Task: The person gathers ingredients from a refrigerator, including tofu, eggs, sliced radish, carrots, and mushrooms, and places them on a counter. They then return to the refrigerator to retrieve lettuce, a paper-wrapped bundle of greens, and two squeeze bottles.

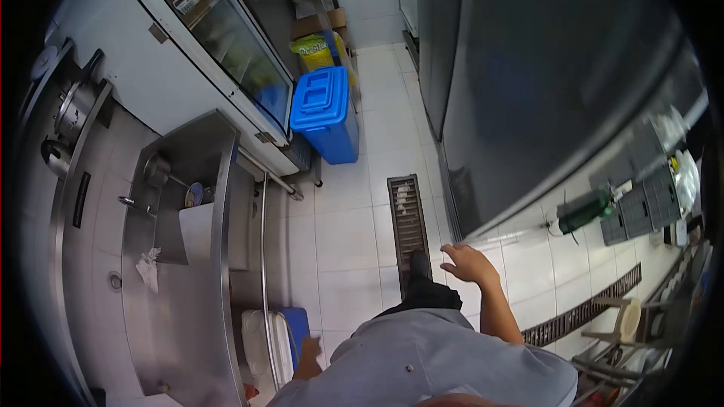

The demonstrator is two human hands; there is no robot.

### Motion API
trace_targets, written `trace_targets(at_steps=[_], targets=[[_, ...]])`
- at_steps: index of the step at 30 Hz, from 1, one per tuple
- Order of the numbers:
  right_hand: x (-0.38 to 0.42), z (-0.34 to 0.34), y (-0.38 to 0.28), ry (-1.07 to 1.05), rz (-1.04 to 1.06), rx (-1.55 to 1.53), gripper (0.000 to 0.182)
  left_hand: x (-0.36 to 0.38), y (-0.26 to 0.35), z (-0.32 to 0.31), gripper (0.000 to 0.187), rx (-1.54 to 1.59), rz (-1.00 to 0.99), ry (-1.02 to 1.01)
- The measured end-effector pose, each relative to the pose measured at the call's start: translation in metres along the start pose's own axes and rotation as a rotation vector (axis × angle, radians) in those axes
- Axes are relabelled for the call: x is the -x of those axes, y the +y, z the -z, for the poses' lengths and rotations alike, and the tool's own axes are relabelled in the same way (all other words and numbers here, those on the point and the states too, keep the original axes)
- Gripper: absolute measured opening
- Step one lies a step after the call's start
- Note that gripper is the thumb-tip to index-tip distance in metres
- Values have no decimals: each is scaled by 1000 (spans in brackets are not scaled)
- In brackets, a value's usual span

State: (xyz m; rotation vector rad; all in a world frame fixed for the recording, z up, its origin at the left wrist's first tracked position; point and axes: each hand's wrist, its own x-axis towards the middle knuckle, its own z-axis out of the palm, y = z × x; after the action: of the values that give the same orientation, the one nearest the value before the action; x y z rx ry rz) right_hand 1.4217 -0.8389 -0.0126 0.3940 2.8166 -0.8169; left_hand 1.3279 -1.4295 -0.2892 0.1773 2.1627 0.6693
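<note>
My right hand (467, 262) hangs in front of me over the tiled floor, its fingers apart and holding nothing. It is nearest to the lower edge of a large dark steel door or panel (550, 105), without visible contact. Low at my left side, my left hand (310, 350) shows only in part, and its fingers cannot be made out. Beside it are a white bin (260, 339) and a blue one (296, 328) under the steel sink counter (185, 324).
A floor drain grate (407, 215) runs ahead of my foot. Further on, a blue lidded bin (324, 117) stands beside a glass-door fridge (234, 38). Left is a sink with a pot (157, 169) and a white cloth (149, 270). Grey crates (641, 207) are at right.
</note>
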Motion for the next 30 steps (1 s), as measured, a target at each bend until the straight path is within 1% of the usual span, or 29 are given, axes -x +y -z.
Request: trace_targets(at_steps=[1, 2, 3, 4, 5, 7, 8, 10, 11, 13, 14, 16, 18, 20, 22, 23, 24, 25, 26, 27, 28, 29, 30], targets=[[-40, 8, 11, -44, -4, 22, 42, 36, 0, 6, 18, -521, -489, 55], [-78, 31, 10, -83, 5, 58, 42, 59, -3, 0, 18, -380, -245, -3], [-115, 47, 14, -22, 79, 50, 40, 63, 10, -4, 18, -58, 121, -19], [-150, 74, 6, -16, 79, 42, 40, 57, 29, -5, 18, 141, 334, 16], [-184, 101, -5, -14, 76, 34, 39, 46, 47, -5, 18, 262, 443, 55], [-248, 139, -15, 67, 138, 47, 40, 14, 88, -5, 19, 379, 496, 94], [-279, 148, -16, 60, 137, 55, 40, -6, 108, -5, 19, 410, 487, 100], [-340, 160, -14, 203, 327, 62, 36, -56, 153, -2, 20, 446, 449, 98], [-365, 166, -17, 202, 327, 69, 36, -81, 174, 2, 20, 454, 426, 90], [-410, 175, -21, 72, 367, 44, 39, -133, 210, 16, 21, 452, 367, 73], [-433, 173, -16, 75, 365, 45, 39, -157, 226, 27, 21, 438, 335, 61], [-469, 167, 2, -126, 274, 61, 44, -205, 251, 54, 22, 405, 282, 38], [-489, 179, 12, -229, 102, 132, 45, -252, 274, 96, 23, 374, 243, 17], [-508, 201, 31, -249, 50, 115, 45, -309, 282, 154, 25, 355, 206, 10], [-525, 219, 53, -80, 6, -26, 43, -387, 284, 224, 26, 466, 236, 2], [-529, 235, 53, 30, -42, -35, 42, -427, 288, 265, 26, 558, 258, 15], [-534, 246, 57, 27, -50, -47, 42, -463, 297, 306, 27, 625, 264, 61], [-542, 255, 63, 66, -144, -38, 42, -498, 311, 346, 28, 649, 247, 121], [-556, 264, 71, 109, -232, -25, 41, -493, 383, 375, 29, 580, 6, 379], [-567, 267, 80, 120, -254, -49, 43, -525, 406, 408, 24, 445, -86, 461], [-579, 268, 90, 119, -255, -54, 43, -554, 440, 437, 20, 390, -9, 522], [-593, 267, 102, 79, -263, -67, 43, -582, 465, 458, 16, 687, -131, 478], [-609, 269, 113, 43, -269, -76, 43, -598, 503, 472, 16, 688, -132, 479]])
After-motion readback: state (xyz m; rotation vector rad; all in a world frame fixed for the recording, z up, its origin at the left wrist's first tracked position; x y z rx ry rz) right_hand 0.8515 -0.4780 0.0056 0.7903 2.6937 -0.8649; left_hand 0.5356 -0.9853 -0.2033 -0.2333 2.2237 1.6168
